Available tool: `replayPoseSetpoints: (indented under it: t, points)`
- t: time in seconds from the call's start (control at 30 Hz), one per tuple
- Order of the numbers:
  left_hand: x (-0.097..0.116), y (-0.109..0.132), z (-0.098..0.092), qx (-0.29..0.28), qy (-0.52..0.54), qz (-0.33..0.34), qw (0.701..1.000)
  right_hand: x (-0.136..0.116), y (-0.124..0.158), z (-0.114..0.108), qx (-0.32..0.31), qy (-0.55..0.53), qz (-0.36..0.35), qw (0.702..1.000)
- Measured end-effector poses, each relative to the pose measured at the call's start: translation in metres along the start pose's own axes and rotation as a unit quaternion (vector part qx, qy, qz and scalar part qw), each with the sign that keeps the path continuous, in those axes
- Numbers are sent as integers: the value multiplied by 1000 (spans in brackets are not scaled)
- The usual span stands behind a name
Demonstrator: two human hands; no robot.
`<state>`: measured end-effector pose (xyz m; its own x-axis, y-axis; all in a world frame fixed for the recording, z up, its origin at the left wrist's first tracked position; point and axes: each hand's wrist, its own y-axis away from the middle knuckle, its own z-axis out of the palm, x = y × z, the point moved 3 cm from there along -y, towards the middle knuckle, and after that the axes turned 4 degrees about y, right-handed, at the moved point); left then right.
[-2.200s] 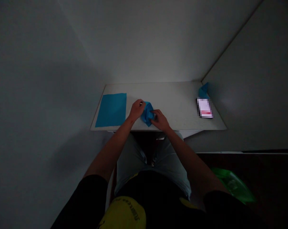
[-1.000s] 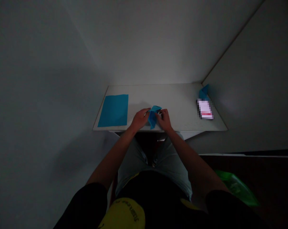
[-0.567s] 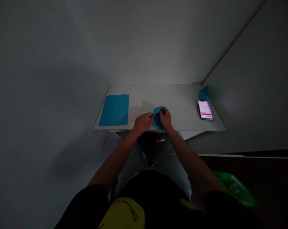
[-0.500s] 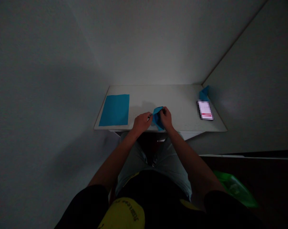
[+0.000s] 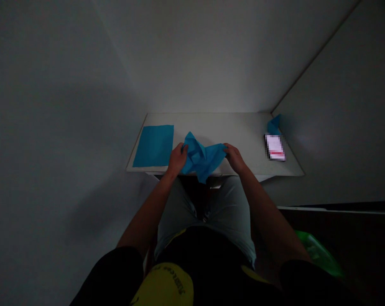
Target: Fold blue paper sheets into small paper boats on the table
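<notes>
A creased sheet of blue paper [image 5: 202, 156] is stretched out between my two hands, over the front of the white table. Its folds stand up in ridges, and one corner hangs past the table's front edge. My left hand [image 5: 177, 159] is closed on its left side, thumb on top. At the right corner, my right hand [image 5: 233, 156] pinches the paper between thumb and fingers. Close to my left hand, a flat, smooth blue sheet [image 5: 153, 145] lies on the table.
The white table [image 5: 211, 121] stands against walls at the back and right. A phone [image 5: 275, 147] with a lit, blurred screen lies at its right end, with a folded blue paper piece [image 5: 273, 124] behind it. A green translucent bag or bin [image 5: 320, 255] is low on the right.
My hands have moved apart, left and right. The blue paper, bunched up small between them before, is now opened out wide and shows its creases.
</notes>
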<state>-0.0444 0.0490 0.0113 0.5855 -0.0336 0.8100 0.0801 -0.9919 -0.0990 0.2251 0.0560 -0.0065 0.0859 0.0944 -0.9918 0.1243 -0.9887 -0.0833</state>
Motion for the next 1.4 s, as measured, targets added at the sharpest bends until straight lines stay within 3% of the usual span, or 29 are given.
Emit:
replayPoseSetpoints:
  t: [0.3,0.47,0.63,0.73,0.87,0.97,1.07,1.17,1.23,1.33,1.4]
  points:
    - [-4,-7,-16,19,22,10,1000,11,6,-15,132,9,27,991]
    - [-14,-20,-33,15,-14,34,999,21,12,-36,176,33,36,983]
    - [-19,-55,-35,-26,-72,68,995,30,21,-51,165,51,61,983]
    - [-17,-86,-30,-43,-125,47,990,38,25,-53,154,49,89,983]
    - [-8,-112,-30,-5,-192,11,981,52,31,-60,212,59,109,969]
    - [5,-100,-14,23,-195,71,978,61,37,-67,244,108,109,958]
    - [12,-65,29,-29,-184,141,972,64,41,-70,231,235,80,941]
    - [7,-31,74,-86,-181,151,968,60,46,-70,235,350,26,906]
    - [0,-16,93,-121,-197,150,961,54,50,-70,248,390,-2,887]
    - [-10,-4,100,-151,-219,167,949,43,51,-63,235,426,-33,873]
    - [-15,-1,95,-164,-226,186,942,38,45,-51,191,441,-64,875]
